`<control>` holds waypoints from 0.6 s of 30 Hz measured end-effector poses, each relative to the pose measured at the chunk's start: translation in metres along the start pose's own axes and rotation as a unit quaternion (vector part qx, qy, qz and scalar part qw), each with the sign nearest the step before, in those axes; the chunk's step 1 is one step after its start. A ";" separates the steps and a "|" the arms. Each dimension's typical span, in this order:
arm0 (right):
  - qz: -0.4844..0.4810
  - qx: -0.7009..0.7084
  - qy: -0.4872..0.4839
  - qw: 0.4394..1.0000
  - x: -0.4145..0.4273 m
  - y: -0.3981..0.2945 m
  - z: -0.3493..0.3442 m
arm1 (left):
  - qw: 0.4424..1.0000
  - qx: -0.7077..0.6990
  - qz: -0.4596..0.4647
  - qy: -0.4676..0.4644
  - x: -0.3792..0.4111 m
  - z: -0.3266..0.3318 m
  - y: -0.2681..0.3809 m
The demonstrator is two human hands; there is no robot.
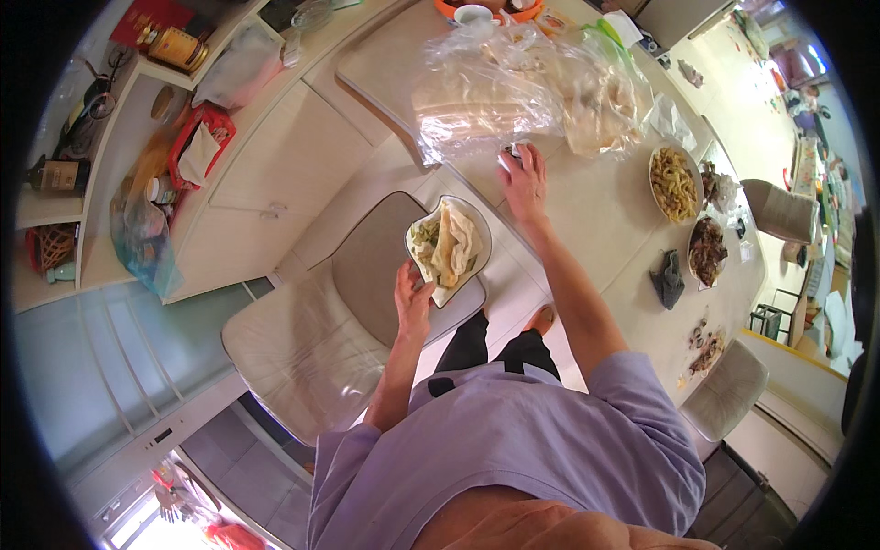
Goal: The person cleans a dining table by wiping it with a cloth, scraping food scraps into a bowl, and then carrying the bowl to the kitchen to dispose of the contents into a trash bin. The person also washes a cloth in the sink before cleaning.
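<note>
My left hand [412, 299] grips the near edge of a white leaf-shaped dish with a dark rim [482, 237], held above the seat of a chair. In the dish lie green vegetable pieces [426, 234] and a folded pale flatbread or wrapper [455, 240]. My right hand [528, 184] rests at the edge of the dining table [591, 234], its fingers around a small crumpled white tissue [509, 157] with something dark at its top. Just beyond those fingers lies a clear plastic bag [481, 103] with flat pale sheets inside.
A chair [375, 275] stands under the dish. On the table sit a plate of yellowish strips [674, 184], a dish of dark food [708, 251], a dark grey cloth [667, 280] and scraps [708, 354]. A second bag [605, 103] and an orange basin [440, 8] lie farther back.
</note>
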State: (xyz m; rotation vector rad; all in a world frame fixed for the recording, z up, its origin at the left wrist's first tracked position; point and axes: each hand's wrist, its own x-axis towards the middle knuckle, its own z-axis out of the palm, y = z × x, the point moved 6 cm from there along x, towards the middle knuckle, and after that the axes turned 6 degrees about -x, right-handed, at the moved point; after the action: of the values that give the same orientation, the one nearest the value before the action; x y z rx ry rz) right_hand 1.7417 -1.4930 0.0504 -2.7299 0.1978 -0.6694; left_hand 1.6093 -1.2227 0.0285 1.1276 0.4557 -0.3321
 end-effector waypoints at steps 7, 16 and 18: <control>-0.034 0.074 0.004 0.997 -0.047 0.057 -0.039 | 0.999 0.017 -0.005 -0.036 -0.001 0.018 -0.002; 0.209 0.261 0.101 0.937 -0.092 0.096 -0.124 | 0.986 0.108 -0.012 -0.124 0.010 0.105 -0.029; 0.162 0.257 0.082 0.949 -0.092 0.068 -0.147 | 0.978 0.136 -0.025 -0.154 0.016 0.122 -0.043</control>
State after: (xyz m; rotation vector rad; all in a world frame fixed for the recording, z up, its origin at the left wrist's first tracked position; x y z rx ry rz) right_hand 1.5877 -1.5786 0.1107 -2.0839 0.4320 -0.7305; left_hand 1.6243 -1.3521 0.0296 1.3042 0.1674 -0.6177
